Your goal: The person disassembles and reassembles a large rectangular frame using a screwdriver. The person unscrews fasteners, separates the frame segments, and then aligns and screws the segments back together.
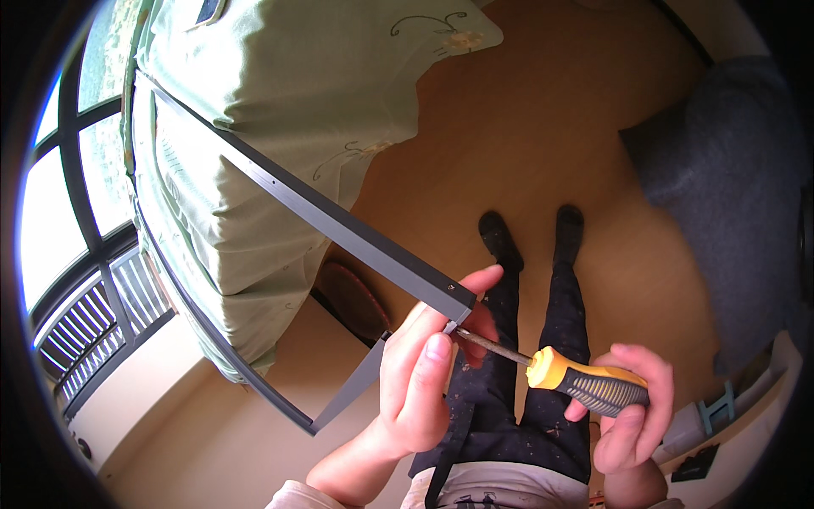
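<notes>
Daylight glares through the left windows [56, 225]; the curved fisheye rim blackens.

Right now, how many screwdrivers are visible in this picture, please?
1. The yellow-and-black screwdriver is in the right hand, its shaft pointing toward the end of the dark grey bar, which the left hand holds. Another could be hidden under the tablecloth.

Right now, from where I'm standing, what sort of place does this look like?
Probably a room in a home: a pale green, floral-patterned cloth hangs in folds near a dark-framed window, and a dark grey, fabric-covered shape on the right may be a sofa.
</notes>
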`<state>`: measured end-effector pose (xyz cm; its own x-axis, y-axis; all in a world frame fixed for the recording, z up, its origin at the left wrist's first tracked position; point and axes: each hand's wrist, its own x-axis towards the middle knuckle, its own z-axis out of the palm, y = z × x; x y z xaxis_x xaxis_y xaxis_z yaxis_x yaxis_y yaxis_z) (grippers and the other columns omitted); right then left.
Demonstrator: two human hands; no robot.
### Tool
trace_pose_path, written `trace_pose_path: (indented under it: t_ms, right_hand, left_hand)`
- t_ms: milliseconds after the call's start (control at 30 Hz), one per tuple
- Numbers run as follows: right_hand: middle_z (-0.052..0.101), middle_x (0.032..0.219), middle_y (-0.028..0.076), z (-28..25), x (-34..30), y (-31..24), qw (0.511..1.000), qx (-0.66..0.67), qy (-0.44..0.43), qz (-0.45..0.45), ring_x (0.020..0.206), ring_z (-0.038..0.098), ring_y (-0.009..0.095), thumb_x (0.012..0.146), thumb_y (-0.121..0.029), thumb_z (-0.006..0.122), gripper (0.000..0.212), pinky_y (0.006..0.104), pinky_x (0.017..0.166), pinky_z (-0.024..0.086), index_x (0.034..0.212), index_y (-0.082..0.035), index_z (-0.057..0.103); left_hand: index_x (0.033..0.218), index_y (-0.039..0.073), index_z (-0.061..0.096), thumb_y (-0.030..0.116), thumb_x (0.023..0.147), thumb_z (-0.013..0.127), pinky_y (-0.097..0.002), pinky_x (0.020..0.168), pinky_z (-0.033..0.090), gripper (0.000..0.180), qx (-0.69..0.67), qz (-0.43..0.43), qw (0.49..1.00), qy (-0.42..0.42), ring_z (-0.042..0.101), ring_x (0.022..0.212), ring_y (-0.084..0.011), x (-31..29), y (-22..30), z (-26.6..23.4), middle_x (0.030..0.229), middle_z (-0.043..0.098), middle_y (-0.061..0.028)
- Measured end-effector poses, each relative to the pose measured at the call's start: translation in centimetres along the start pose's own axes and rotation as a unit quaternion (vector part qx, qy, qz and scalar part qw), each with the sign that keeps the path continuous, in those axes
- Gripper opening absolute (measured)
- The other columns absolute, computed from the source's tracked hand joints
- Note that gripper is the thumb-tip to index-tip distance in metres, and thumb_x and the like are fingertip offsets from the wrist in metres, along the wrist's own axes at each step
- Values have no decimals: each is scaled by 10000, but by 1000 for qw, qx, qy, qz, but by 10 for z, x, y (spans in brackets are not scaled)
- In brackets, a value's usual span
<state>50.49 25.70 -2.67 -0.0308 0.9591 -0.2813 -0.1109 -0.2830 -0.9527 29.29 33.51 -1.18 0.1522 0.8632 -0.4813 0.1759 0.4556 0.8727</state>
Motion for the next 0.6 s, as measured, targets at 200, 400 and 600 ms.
trace_pose_path:
  t_ms: [200,400,600]
  right_hand:
    - [530,1062,236,5,1,-9,988,-132,39,-63,810,610,255,959,-247,501,388,332,675,538,1207,51,487]
    - [486,1137,208,8,3,3,978,-130,31,-157,898,582,332,839,-165,622,387,408,758,522,1188,-18,543]
    - [551,1112,259,18,-13,-1,998,7,65,-2,803,623,211,1022,-317,418,477,286,655,532,1309,63,436]
  left_hand:
    - [1327,-88,526,109,1032,471,-339,811,591,359,-257,-50,936,234,697,933,-282,-16,6,25,1129,652,-210]
    - [1245,-92,577,-8,967,554,-394,874,601,291,-331,-1,911,246,705,984,-341,-27,-10,33,1108,673,-231]
    - [1243,40,625,78,952,635,-361,869,548,294,-268,-18,926,266,670,941,-237,-29,-14,40,1112,673,-141]
